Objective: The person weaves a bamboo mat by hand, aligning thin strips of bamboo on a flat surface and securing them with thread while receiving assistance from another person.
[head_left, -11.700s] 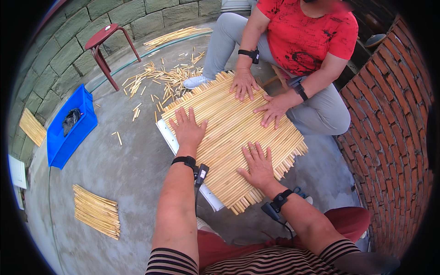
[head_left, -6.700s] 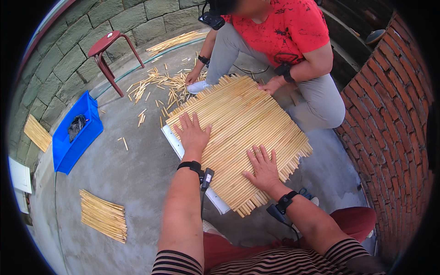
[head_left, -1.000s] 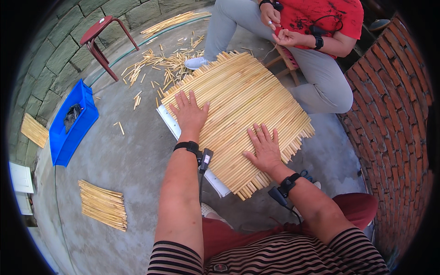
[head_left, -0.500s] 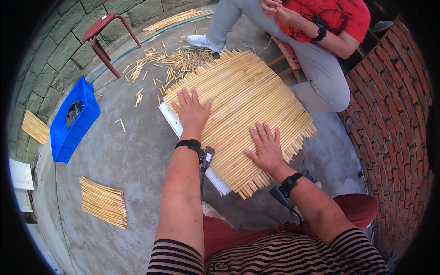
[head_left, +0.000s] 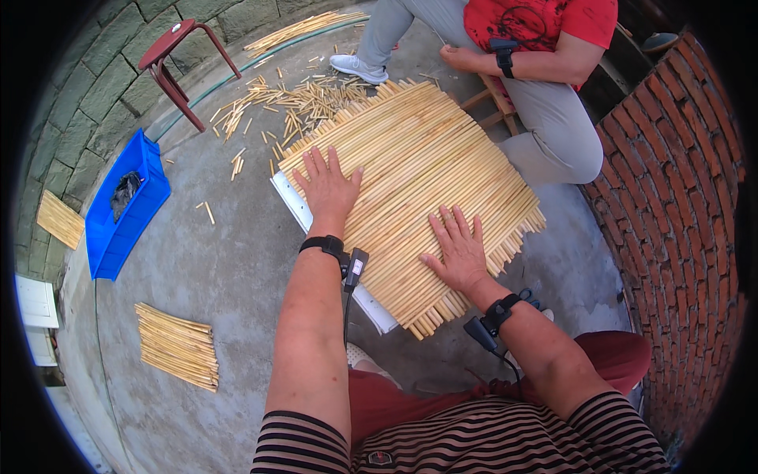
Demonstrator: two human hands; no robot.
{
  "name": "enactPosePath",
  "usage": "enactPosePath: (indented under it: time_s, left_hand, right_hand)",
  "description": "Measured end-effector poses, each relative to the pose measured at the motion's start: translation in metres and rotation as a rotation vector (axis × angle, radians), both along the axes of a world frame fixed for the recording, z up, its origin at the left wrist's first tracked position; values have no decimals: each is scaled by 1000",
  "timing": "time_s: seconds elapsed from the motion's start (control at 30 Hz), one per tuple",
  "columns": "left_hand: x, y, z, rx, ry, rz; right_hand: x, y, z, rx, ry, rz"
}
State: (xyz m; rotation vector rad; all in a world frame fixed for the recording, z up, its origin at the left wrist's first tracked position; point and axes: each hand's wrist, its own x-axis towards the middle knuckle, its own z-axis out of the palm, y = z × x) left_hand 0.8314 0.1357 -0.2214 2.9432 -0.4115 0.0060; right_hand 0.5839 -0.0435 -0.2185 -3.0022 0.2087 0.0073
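Could skew the broad panel of pale stalks point(head_left: 422, 162), at the centre of the frame, across the white strip point(head_left: 293, 202) under its lower-left edge, if pressed unevenly; could also knock stalk ends point(head_left: 506, 250) out of line at the ragged lower right. Resting left hand point(head_left: 330, 193) on the panel's left part, open, palm down, fingers spread; likewise right hand point(head_left: 459, 257), open and flat near its lower-right edge. Gripping nothing with either.

golden sticks point(head_left: 418, 186), striped shirt point(head_left: 489, 434), blue bin point(head_left: 126, 241)

Bag point(head_left: 125, 195), apparently, in crate point(head_left: 142, 221) left of sticks point(head_left: 430, 170)
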Motion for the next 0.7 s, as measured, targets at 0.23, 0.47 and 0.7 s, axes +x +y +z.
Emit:
enactPosePath:
  time_s: [0.23,0.47,0.7]
  left_hand:
    - [0,0,1,13,2,7]
    - [1,-1,-2,21,-20,11]
    - [1,-1,-2,10,-12,18]
  right_hand:
    - [0,0,0,14,-11,2]
    - [0,0,-1,-17,-1,0]
    - [1,1,2,-15,33,-11]
